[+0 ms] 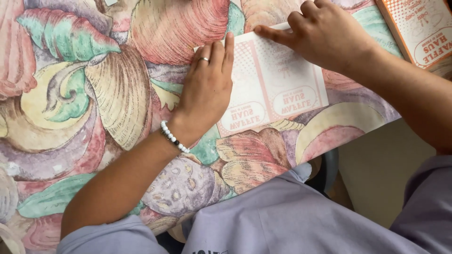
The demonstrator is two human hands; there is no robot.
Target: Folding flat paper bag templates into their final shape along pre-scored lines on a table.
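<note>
The flat printed card (275, 87) lies on the patterned worktop (94, 94), long axis running left to right. The left hand (207, 91) presses flat on its left end, fingers extended. The right hand (325, 33) is nearer the far edge, fingers curled, index fingertip pressing there.

**Surroundings: Table and Floor**

The table (94, 94) carries a cloth printed with large shells in pink, green, cream and purple. Beyond its near edge, a plain beige floor (381, 174) is visible. Lighting is soft and even.
</note>
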